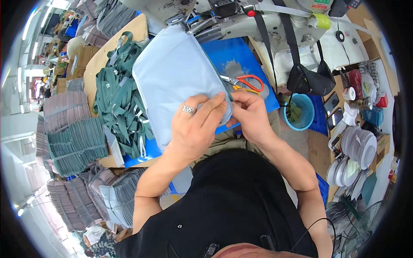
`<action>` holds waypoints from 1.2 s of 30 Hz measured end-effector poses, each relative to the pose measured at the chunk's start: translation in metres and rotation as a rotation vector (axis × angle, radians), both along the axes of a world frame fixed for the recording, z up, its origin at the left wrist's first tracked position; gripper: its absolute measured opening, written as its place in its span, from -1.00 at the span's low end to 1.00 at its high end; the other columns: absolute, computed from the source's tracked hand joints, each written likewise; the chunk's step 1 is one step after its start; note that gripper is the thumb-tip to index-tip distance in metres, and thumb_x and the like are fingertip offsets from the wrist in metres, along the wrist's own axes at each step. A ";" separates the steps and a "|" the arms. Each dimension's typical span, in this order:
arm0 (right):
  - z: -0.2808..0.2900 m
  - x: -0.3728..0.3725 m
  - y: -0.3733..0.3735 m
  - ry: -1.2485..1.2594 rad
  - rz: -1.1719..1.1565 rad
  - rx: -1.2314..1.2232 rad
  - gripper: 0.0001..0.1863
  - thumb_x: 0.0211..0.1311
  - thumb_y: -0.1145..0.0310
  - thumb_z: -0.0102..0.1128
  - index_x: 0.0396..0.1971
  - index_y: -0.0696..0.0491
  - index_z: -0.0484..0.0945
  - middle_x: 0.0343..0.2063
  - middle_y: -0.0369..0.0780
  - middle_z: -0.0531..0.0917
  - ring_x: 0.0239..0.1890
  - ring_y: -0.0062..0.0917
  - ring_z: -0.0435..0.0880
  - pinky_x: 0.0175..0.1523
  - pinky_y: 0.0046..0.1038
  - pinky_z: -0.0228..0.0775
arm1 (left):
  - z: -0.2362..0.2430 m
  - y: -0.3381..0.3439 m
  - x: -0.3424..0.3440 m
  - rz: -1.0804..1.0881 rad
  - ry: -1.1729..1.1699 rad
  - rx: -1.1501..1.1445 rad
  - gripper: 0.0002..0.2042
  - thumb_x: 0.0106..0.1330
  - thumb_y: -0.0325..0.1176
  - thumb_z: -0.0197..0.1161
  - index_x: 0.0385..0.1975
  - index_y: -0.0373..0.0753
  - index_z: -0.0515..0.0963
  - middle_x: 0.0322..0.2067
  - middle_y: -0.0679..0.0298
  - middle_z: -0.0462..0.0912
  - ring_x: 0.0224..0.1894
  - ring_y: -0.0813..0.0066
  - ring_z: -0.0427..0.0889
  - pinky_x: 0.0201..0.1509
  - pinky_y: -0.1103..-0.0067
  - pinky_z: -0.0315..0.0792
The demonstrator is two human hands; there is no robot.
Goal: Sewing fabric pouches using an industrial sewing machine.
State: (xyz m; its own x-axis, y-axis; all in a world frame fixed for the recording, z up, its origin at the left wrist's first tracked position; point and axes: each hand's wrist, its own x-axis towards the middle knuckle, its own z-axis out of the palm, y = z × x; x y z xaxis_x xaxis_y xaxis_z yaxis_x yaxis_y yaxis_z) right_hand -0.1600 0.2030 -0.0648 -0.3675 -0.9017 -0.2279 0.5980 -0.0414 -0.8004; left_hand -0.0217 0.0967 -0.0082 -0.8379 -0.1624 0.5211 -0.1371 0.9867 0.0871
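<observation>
Item under inspection: a smooth light grey-blue fabric panel with rounded corners (172,73), at upper centre of the frame, its top end at the presser area of the off-white sewing machine (241,31) and its body over the bright blue work surface (215,46).

Left hand (198,118): fingers close together and bent, tips pressed on the panel's lower right corner; thumb hidden, so whether it grips from beneath cannot be told. Right hand (252,114): thumb and forefinger drawn together in a pinch, apparently on the edge at that same corner.

Risks, as judged: uneven pressure between the hands could pucker the rounded corner. The metal scissors with orange and yellow handles (251,83) lie just right of the panel, blades towards it; a sideways sweep could snag fabric or fingers. The tangled dark-green straps (118,96), left of the panel, could catch beneath it if dragged.
</observation>
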 end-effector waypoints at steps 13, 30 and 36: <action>0.010 -0.015 -0.087 -0.081 -0.059 -0.012 -0.75 0.34 0.49 0.28 -0.02 0.19 0.69 -0.39 -0.35 0.67 -0.39 -0.75 0.65 -0.33 -0.59 0.65 | 0.034 -0.088 -0.024 -0.064 -0.129 -0.178 -0.71 0.04 -0.42 0.32 -0.19 -0.21 0.66 -0.04 0.38 0.71 -0.12 0.42 0.59 -0.22 0.51 0.47; 0.025 -0.029 -0.152 0.104 -0.198 0.079 -0.78 0.17 0.42 0.40 -0.20 0.16 0.68 -0.50 -0.41 0.60 -0.54 -0.80 0.44 -0.50 -0.65 0.20 | 0.055 -0.166 0.010 0.295 -0.539 -0.194 -0.21 0.06 -0.47 0.40 0.41 0.05 0.37 -0.28 0.21 0.54 -0.31 0.20 0.68 -0.27 0.32 0.56; 0.038 -0.014 -0.156 0.322 -0.274 0.170 -0.66 0.03 0.49 0.36 -0.15 0.28 0.62 -0.34 -0.16 0.74 -0.34 -0.49 0.69 -0.29 -0.39 0.51 | 0.096 -0.141 0.011 0.212 -0.618 -0.327 -0.19 0.15 -0.55 0.25 0.47 0.24 0.32 -0.41 0.19 0.46 -0.49 0.16 0.62 -0.42 0.31 0.53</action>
